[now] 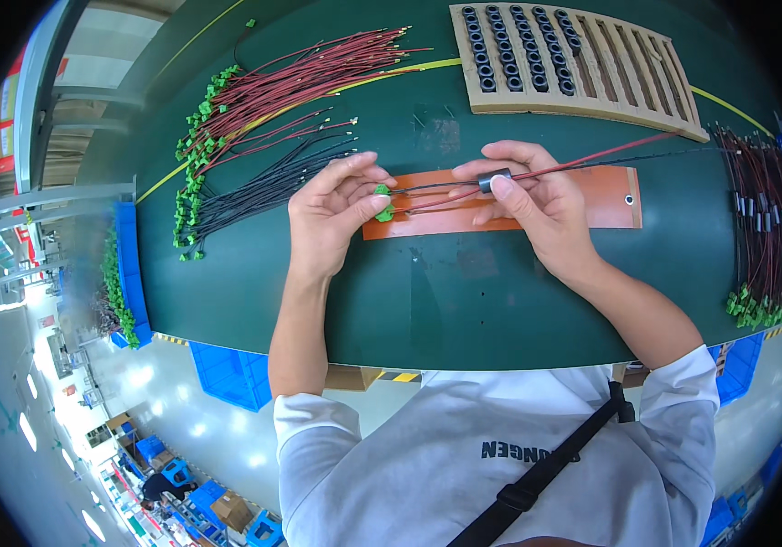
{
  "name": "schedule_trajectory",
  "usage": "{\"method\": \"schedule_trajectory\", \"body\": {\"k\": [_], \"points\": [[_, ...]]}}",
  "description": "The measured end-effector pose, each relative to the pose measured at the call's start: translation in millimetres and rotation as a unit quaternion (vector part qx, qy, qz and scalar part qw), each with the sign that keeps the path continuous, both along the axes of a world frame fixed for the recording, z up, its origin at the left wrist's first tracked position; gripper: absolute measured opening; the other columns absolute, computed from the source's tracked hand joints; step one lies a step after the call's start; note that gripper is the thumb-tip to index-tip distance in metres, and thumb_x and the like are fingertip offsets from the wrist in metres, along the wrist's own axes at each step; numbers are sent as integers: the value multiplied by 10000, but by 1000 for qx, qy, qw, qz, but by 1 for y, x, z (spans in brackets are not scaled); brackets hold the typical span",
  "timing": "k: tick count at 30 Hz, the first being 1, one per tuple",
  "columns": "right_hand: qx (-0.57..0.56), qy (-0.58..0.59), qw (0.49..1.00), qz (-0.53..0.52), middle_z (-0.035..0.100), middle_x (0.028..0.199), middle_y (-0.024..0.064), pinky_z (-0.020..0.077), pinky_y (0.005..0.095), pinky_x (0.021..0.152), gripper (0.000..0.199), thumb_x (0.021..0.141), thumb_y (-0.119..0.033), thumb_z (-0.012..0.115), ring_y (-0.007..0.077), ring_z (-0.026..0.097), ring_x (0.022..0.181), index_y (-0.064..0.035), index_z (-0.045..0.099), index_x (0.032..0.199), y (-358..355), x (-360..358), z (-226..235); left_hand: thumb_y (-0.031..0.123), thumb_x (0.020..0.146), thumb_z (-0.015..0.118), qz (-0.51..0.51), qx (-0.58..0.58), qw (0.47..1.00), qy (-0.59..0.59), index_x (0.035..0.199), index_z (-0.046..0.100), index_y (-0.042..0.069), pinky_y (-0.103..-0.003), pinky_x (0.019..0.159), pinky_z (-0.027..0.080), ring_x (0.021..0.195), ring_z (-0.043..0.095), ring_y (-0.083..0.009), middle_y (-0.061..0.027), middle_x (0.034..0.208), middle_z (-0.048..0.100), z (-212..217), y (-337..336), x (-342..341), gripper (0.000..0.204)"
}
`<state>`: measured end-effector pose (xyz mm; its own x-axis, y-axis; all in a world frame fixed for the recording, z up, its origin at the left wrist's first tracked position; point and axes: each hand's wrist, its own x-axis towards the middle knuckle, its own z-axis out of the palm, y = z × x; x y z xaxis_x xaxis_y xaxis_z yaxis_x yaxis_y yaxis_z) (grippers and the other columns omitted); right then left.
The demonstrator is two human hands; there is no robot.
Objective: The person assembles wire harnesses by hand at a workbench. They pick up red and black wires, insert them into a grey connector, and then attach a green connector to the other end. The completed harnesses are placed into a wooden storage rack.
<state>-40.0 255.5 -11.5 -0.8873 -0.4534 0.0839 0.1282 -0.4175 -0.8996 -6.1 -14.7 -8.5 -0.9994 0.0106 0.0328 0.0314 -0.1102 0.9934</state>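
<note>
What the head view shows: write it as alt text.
A person's left hand pinches a green connector while the right hand holds a black cylinder around red and black wires over an orange board on a green table. Wire bundles lie on both sides, a slotted tray beyond.

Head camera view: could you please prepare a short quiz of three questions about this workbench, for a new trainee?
1. Which hand holds the black cylindrical core?
2. True or false: the beige slotted tray is completely full.
3. Multiple choice: what colour is the connector at the end of the held wires?
A) Blue
B) Green
C) White

Key:
1. The right hand.
2. False; several slots toward the picture's right are empty.
3. B; it sits between the fingers of the left hand.
</note>
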Motion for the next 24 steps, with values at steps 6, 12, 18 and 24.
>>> {"method": "schedule_trajectory", "body": {"k": [6,12,18,24], "points": [[12,26,1000,-2,692,1219,138,593,266,814,252,1076,-152,543,167,700,1041,-2,550,1279,0,1,-7,-208,844,667,10,-131,986,104,1508,423,2,-350,919,585,1055,695,-251,-188,1117,673,-1,16,1,738],[47,11,999,1,693,1183,126,592,276,830,238,1081,-154,535,166,702,1022,0,554,1262,-1,2,-13,-192,815,678,3,-330,938,109,1461,485,20,-341,932,546,1038,690,-206,-123,1157,668,8,24,1,707],[29,8,999,-10,689,1190,132,595,288,852,230,1082,-159,536,171,703,1026,2,557,1244,-2,3,-14,31,777,823,-71,-402,902,140,1047,739,32,-321,840,495,902,606,-193,-75,985,678,23,-10,-3,282],[28,-9,1000,7,682,1208,136,588,274,825,244,1086,-148,522,187,709,1055,-8,527,1286,-1,2,-12,23,802,802,-101,-410,901,104,1042,768,6,-317,798,513,877,640,-192,-82,958,709,23,-9,2,242]]}}
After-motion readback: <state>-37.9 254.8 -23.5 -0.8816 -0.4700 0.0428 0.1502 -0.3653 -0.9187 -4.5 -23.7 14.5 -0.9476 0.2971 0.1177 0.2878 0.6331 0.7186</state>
